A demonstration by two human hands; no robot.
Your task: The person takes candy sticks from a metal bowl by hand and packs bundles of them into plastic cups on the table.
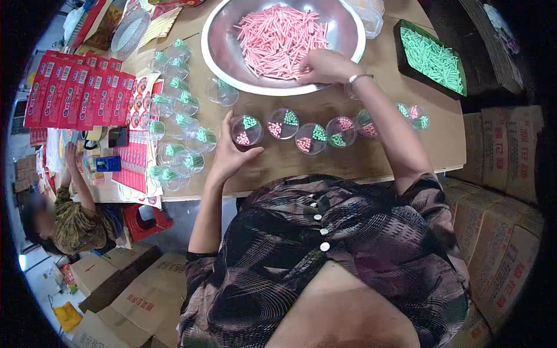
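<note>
My left hand is curled around a clear round cup that holds green and pink sticks in separate sections. Inside the rim of a large metal bowl, my right hand reaches into the heap of pink sticks; its fingertips are pressed together at the pile, and what they hold is too small to make out. To the right of the held cup stands a row of similar cups with pink and green sticks. Another clear cup is just below the bowl's left side.
Several cups with green sticks stand at the left. A dark tray of green sticks lies at the right. Red printed packs are at the far left, where another person sits. Cardboard boxes flank the table.
</note>
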